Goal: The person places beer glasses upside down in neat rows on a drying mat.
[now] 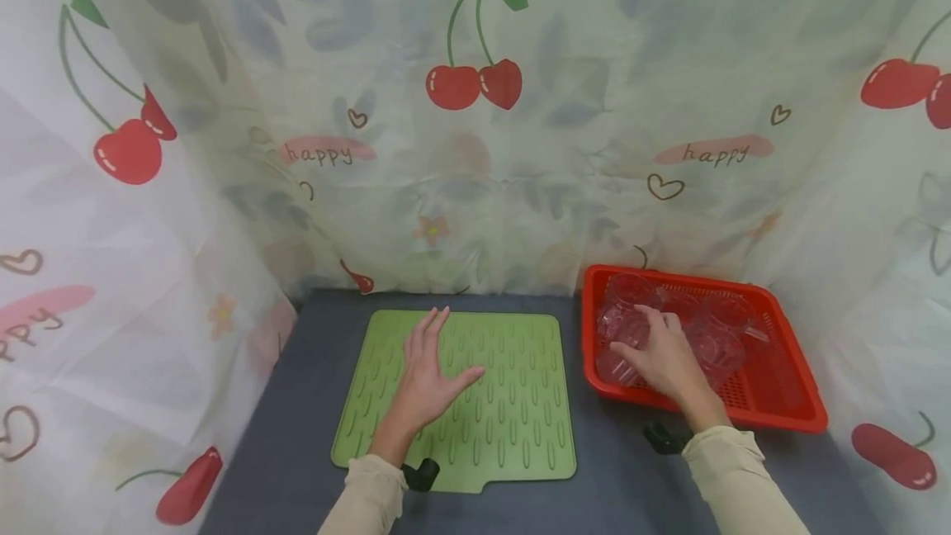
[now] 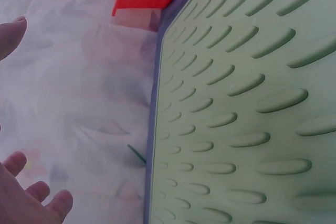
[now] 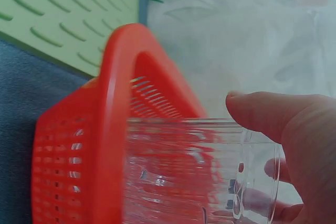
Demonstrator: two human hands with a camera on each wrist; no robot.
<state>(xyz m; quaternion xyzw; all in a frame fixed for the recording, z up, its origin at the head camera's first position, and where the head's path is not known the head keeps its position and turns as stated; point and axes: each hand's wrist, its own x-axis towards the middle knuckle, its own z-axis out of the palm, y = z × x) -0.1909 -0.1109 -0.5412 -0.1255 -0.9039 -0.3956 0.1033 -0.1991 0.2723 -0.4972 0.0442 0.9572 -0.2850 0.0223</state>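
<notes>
Fingers spread and thumb apart, my left hand (image 1: 428,380) hovers over the green ridged mat (image 1: 520,423) in the head view; its fingertips edge into the left wrist view (image 2: 34,198), holding nothing. My right hand (image 1: 666,357) reaches into the left part of the red basket (image 1: 806,403), among several clear cups (image 1: 731,312). In the right wrist view, the thumb and fingers of my right hand (image 3: 315,150) lie around one end of a clear cup (image 3: 178,166), beside the basket's rim (image 3: 113,108). Part of the fingers shows through the clear wall.
Both mat and basket lie on a dark grey table (image 1: 297,403), the basket to the right of the mat. A pale curtain (image 1: 475,163) printed with cherries hangs behind the table and along both sides. The basket's right end shows bare red floor.
</notes>
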